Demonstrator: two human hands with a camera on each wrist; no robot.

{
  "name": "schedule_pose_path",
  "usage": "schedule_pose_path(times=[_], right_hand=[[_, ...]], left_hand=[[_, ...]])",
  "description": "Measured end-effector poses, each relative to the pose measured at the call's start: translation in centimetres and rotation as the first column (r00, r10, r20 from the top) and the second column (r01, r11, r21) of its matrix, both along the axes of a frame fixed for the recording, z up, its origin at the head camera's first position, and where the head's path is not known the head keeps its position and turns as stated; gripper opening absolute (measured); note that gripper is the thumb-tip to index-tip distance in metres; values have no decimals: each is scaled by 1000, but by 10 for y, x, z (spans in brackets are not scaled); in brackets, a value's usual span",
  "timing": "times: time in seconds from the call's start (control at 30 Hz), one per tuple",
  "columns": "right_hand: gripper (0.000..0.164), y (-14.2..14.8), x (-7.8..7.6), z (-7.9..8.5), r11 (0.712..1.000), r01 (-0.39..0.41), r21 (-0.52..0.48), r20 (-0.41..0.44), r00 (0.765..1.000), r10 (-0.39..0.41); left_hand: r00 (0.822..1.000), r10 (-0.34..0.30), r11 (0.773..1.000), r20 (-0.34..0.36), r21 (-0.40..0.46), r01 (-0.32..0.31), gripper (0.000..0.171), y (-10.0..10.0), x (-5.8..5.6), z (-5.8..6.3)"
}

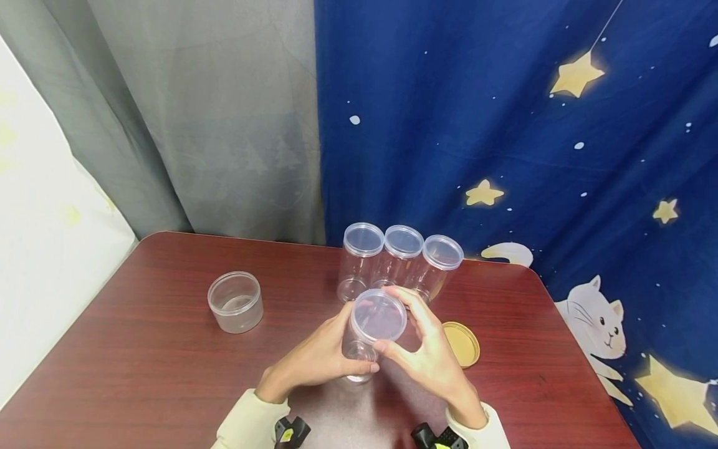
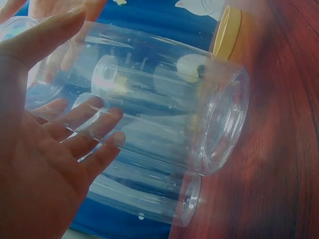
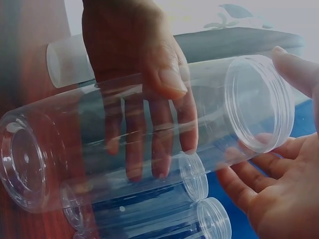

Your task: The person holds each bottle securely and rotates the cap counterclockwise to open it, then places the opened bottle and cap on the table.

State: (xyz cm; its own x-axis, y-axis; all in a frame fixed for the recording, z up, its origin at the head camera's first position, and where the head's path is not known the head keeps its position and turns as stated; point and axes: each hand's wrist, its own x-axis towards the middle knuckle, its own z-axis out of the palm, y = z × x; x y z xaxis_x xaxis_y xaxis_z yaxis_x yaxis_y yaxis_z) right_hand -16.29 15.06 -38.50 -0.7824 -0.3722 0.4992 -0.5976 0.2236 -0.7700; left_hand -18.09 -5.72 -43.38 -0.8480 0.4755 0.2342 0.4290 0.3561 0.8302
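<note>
A tall clear plastic jar with a translucent screw lid is held over the middle of the table. Around its body, my left hand grips with the thumb on the near side and the fingers behind. My right hand holds the lid by its rim, thumb and fingers on opposite sides. In the right wrist view the jar is see-through, and the left fingers show through its wall. The left wrist view shows the jar's ridged bottom above the tabletop.
Three similar lidded jars stand in a row just beyond my hands. A short, wide clear tub without a lid stands at left. The gold lid lies right of my right hand. Curtains hang behind the reddish-brown table.
</note>
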Motion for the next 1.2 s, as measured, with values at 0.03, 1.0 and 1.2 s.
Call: schedule_pose_path(times=[0.03,1.0,1.2], right_hand=[[75,0,0,0,1000,-7,-1,4,1000,7],[71,9,-3,3,973,-229,-11,-51,972,228],[76,8,-3,3,979,-203,-24,-31,979,203]], left_hand=[[1000,-2,1000,0,0,2,92,0,0,0],[991,-134,990,22,57,132,98,-4,-2,-1],[994,-101,994,28,52,100,95,-3,-2,-1]])
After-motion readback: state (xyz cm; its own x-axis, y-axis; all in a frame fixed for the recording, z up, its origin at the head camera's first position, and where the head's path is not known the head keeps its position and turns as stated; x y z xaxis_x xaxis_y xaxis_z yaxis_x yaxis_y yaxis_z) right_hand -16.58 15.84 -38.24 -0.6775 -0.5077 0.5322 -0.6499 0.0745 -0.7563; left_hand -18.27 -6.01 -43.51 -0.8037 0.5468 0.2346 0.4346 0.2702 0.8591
